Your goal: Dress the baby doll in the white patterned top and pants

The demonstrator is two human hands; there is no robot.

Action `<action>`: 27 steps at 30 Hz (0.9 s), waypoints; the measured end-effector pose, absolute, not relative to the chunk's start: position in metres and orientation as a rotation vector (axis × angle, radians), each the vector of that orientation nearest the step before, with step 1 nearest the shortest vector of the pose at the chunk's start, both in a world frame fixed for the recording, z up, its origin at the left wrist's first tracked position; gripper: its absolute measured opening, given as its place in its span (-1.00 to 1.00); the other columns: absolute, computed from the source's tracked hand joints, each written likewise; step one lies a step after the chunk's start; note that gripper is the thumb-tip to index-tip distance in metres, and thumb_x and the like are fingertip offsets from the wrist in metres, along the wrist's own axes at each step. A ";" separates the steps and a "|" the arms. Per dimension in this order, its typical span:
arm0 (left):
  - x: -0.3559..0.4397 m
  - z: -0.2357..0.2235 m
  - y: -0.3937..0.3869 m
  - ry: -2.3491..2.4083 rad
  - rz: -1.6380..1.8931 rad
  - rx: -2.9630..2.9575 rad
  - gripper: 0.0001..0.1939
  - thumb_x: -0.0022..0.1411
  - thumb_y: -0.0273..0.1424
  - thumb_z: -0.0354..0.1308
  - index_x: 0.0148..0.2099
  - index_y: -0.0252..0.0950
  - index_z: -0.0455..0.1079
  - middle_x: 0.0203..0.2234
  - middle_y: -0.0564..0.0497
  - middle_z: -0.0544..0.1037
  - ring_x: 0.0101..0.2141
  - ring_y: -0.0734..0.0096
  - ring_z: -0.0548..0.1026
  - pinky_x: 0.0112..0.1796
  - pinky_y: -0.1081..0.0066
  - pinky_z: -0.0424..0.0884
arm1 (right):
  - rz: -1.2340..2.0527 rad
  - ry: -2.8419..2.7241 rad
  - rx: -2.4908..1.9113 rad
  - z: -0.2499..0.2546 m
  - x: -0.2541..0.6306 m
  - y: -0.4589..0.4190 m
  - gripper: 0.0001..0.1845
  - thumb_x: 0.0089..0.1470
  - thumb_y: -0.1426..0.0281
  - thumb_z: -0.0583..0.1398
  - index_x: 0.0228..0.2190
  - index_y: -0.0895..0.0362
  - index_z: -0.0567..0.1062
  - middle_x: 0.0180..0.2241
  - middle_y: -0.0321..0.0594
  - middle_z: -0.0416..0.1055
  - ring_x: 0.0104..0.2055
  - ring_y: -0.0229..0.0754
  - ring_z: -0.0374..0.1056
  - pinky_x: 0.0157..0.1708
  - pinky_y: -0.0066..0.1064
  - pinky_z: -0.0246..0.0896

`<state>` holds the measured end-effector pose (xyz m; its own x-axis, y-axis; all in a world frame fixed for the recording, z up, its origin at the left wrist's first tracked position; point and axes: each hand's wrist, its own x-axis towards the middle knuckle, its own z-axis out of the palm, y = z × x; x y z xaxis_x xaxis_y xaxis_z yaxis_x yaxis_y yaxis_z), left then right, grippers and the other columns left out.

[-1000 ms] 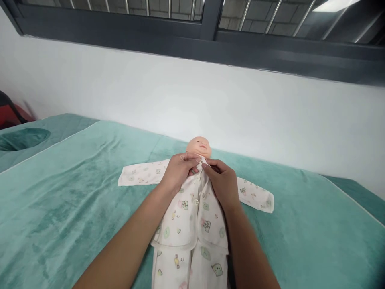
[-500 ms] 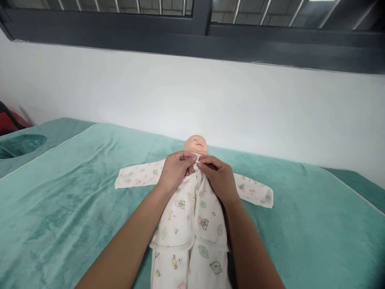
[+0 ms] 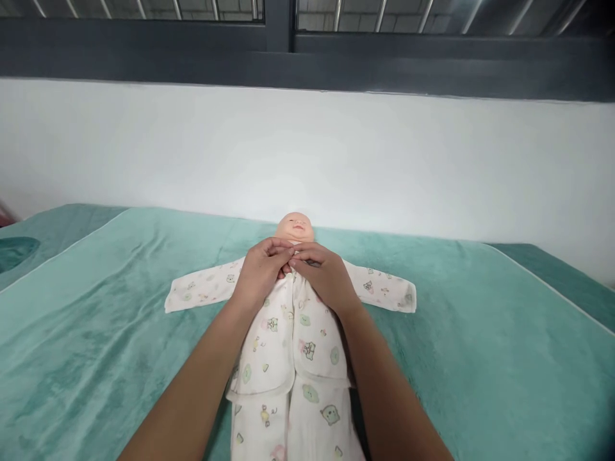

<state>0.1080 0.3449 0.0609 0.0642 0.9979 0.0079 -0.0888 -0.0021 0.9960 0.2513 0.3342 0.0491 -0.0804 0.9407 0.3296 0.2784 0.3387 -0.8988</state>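
A baby doll lies on its back on a teal towel, dressed in a white printed suit with both sleeves spread out sideways. My left hand and my right hand meet at the neck of the suit, just under the doll's chin. Each hand pinches one edge of the suit's front opening, fingers closed on the cloth. The fingertips touch one another there, and they hide the collar itself.
A white wall rises right behind the doll's head, with a dark window frame above it. A darker teal cushion lies at the far left. The towel runs wide on both sides of the doll.
My two hands have drawn closer together at the collar, so their fingertips now touch. The view has swung a little, shifting the doll left in the picture.
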 end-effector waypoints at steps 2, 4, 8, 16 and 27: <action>0.109 0.062 0.344 1.128 1.215 1.189 -0.83 0.09 -0.37 0.25 -0.25 -0.32 0.43 -0.59 0.12 0.40 -0.57 0.59 0.33 -0.57 0.59 0.21 | 0.925 -1.449 -1.097 0.047 0.254 0.336 -0.90 0.04 0.31 0.25 -0.44 0.05 0.56 -0.16 -0.29 0.53 -0.08 -0.16 0.41 -0.05 -0.32 0.24; 0.110 0.064 0.343 1.192 1.215 1.211 -0.84 0.09 -0.38 0.23 -0.24 -0.32 0.44 -0.59 0.12 0.40 -0.58 0.59 0.32 -0.58 0.58 0.21 | 0.977 -1.314 -1.110 0.043 0.256 0.339 -0.86 0.03 0.26 0.26 -0.38 0.07 0.52 -0.23 -0.28 0.53 -0.18 -0.18 0.42 -0.15 -0.35 0.26; 0.112 0.067 0.340 1.287 1.183 1.271 -0.81 0.06 -0.42 0.21 -0.20 -0.28 0.45 -0.58 0.12 0.41 -0.61 0.58 0.32 -0.59 0.57 0.19 | 0.956 -1.303 -1.212 0.041 0.256 0.342 -0.81 -0.02 0.29 0.26 -0.30 0.06 0.48 -0.39 -0.34 0.47 -0.31 -0.23 0.37 -0.27 -0.39 0.21; 0.094 0.087 0.333 1.263 0.997 1.447 -0.83 0.14 -0.29 0.17 -0.22 -0.24 0.43 -0.51 0.07 0.47 -0.59 0.52 0.37 -0.54 0.51 0.28 | 0.842 -1.675 -1.442 0.077 0.263 0.312 -0.69 -0.01 0.10 0.26 -0.47 0.07 0.37 -0.52 -0.33 0.31 -0.52 -0.28 0.10 -0.55 -0.42 -0.04; 0.073 0.099 0.325 1.140 0.616 1.711 -0.87 0.15 -0.31 0.18 -0.40 -0.21 0.48 -0.49 0.03 0.51 -0.49 0.42 0.46 -0.45 0.49 0.35 | 0.979 -1.811 -1.411 0.084 0.269 0.307 -0.75 0.08 0.24 0.15 -0.55 0.09 0.40 -0.59 -0.34 0.26 -0.56 -0.31 0.08 -0.60 -0.44 -0.09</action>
<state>0.0726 0.3252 0.0991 0.4375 0.8945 -0.0920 0.4130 -0.1090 0.9042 0.2694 0.3073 0.0843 -0.2233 0.9740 0.0378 0.5019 0.1481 -0.8522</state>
